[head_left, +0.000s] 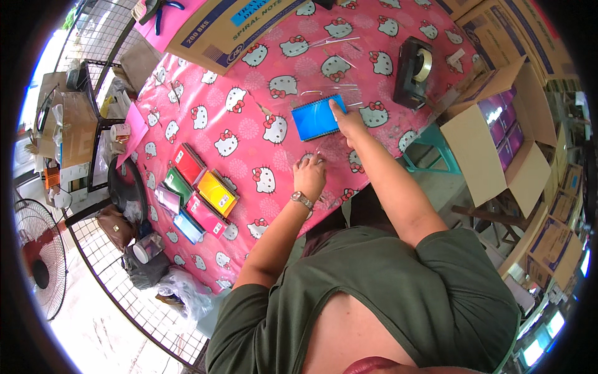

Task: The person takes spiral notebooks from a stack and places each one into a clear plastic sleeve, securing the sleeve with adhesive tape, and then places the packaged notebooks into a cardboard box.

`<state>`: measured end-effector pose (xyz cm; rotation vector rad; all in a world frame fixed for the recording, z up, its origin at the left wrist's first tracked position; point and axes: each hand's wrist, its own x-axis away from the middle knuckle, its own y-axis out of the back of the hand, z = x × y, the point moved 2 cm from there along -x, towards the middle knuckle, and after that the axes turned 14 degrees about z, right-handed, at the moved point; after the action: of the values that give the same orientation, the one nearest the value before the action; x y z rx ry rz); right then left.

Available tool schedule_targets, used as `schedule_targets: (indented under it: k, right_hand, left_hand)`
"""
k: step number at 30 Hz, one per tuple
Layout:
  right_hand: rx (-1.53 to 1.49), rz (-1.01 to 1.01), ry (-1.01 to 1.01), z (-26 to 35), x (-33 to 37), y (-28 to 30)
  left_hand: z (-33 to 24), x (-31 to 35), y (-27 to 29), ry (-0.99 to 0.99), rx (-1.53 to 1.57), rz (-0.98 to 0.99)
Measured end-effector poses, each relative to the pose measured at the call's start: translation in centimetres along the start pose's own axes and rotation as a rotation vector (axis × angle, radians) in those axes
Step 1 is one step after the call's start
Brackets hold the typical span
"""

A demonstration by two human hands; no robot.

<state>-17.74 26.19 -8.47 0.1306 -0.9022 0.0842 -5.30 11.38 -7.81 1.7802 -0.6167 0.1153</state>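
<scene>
A blue spiral notebook [317, 118] lies at the middle of the table. My right hand [350, 122] grips its right end, thumb on the cover and the other fingers hidden beneath. My left hand [309, 177], with a watch [302, 199] on its wrist, is on the table just below the notebook. Its fingers are curled in beside a shiny clear bit of plastic; what they hold, if anything, cannot be made out. To the left lie several small spiral notebooks, among them a red one [189, 163], a green one [178, 186] and a yellow one [218, 192].
A pink patterned cloth [246, 124] covers the table. At the far side stands a cardboard carton [215, 37], with blue-handled pliers [163, 14] on pink paper. A black tape dispenser [408, 71] sits at far right, near an open carton [476, 156] of purple packs. A fan [40, 255] stands left.
</scene>
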Motion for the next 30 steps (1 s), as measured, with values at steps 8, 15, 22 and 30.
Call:
schedule_targets:
  k: [8, 15, 22, 30]
  right_hand:
    - [-0.084, 0.018, 0.007, 1.3, 0.8, 0.2]
    - [0.832, -0.087, 0.563, 3.8, 9.1, 1.7]
    - [1.361, -0.016, 0.851, 5.6, 3.3, 3.8]
    - [1.218, 0.515, 0.599, 8.4, -3.4, 4.6]
  left_hand:
    - [0.5, -0.1, 0.1, -0.056, 0.046, -0.009]
    - [1.9, -0.4, 4.7, -0.152, 0.27, -0.029]
    - [6.9, -5.2, 11.9, -0.116, 0.175, 0.053]
    - [-1.3, -3.0, 4.9, -0.161, -0.025, -0.218]
